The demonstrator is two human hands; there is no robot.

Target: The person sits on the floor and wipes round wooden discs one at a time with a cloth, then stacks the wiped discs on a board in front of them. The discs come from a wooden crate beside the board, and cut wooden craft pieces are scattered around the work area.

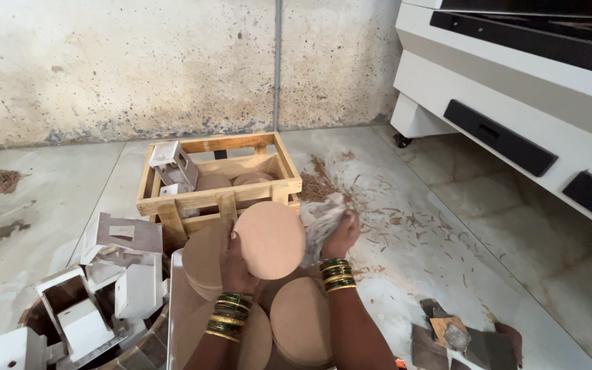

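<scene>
The left hand (236, 264) grips a smooth round fibreboard disc (269, 240) by its edge, held upright above flat stacks of similar discs (301, 321). The right hand (342, 235) is clenched around a crumpled pale cloth (320, 223) (touching the disc's rim). Behind stands a slatted wooden crate (218, 179) on the dusty stone floor (412, 240).

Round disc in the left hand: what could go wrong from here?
1. The round disc is held by its edge in the left hand; the wiping cloth in the right hand could push it loose.
2. It might drop onto the stacked discs below and chip.
</scene>
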